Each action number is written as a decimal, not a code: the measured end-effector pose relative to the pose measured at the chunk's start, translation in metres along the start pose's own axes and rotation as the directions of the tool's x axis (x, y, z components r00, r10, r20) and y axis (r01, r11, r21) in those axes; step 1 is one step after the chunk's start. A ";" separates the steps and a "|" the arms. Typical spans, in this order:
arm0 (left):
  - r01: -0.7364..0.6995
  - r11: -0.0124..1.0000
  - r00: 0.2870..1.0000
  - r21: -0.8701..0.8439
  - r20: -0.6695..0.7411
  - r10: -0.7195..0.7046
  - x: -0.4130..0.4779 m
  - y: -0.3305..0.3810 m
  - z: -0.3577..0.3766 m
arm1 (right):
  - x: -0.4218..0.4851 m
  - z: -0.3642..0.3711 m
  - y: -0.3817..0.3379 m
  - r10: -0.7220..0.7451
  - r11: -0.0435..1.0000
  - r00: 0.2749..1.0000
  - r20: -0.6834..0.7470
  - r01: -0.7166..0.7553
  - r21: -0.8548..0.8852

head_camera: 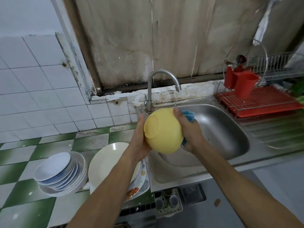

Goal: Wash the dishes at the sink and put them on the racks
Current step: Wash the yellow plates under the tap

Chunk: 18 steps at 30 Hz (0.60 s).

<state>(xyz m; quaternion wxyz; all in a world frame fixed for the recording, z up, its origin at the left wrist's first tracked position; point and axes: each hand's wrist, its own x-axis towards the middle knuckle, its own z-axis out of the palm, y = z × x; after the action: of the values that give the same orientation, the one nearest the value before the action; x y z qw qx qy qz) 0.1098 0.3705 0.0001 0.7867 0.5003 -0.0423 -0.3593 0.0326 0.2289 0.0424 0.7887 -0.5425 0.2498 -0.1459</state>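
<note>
Yellow bowl [162, 132], base turned toward the camera, held in the air over the left edge of the steel sink [222, 129], just below and in front of the faucet [158, 89]. Cupped from the left by the left hand [139, 142], thumb up along the bowl's side, fingers hidden behind. Pressed from the right by the right hand [189, 130], curled around a blue sponge [189, 116] showing above and below the palm. Thin stream of water from the spout, landing near the right fingertips. Open basin floor to the right of the hands.

Left of the sink rim, on the green-checked counter [24, 203]: a cream plate [108, 160] lying over a floral plate [139, 183] reaching the rim, then a stack of plates [60, 171]. Far right, beyond the basin: wire rack [256, 102] on a red tray, red cutlery holder [243, 83] at its near-left corner.
</note>
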 end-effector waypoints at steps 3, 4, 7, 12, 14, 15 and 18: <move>-0.113 0.984 0.994 0.136 0.030 0.110 0.005 -0.012 0.030 | 0.006 -0.025 0.004 0.098 0.992 0.970 -0.224 -0.078 0.094; -0.148 0.957 0.989 0.248 0.017 0.148 0.005 -0.016 0.037 | 0.009 -0.034 0.006 0.120 0.989 0.958 -0.262 -0.093 0.113; -0.291 0.734 0.953 0.613 0.117 0.280 0.010 -0.028 0.071 | 0.013 -0.071 0.004 0.104 0.989 0.921 -0.374 -0.058 0.133; -0.428 0.388 0.875 0.816 0.266 0.405 0.037 -0.044 0.131 | 0.017 -0.138 -0.007 0.005 1.000 0.829 -0.560 -0.012 -0.009; -0.427 0.295 0.869 0.855 0.297 0.395 0.045 -0.054 0.160 | 0.018 -0.167 -0.010 -0.021 0.998 0.789 -0.614 -0.021 -0.062; -0.441 0.266 0.864 0.857 0.324 0.386 0.049 -0.060 0.177 | 0.017 -0.184 -0.014 -0.029 0.997 0.772 -0.635 -0.019 -0.069; -0.443 0.251 0.868 0.861 0.341 0.362 0.069 -0.081 0.214 | 0.012 -0.223 -0.029 -0.089 0.986 0.747 -0.659 -0.030 -0.167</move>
<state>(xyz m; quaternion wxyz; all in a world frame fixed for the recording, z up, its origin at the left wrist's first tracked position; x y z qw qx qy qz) 0.0271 0.1477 0.0198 0.4330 0.8092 -0.3894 -0.0782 -0.0793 0.0372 0.0020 0.5978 -0.5228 0.5165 -0.3203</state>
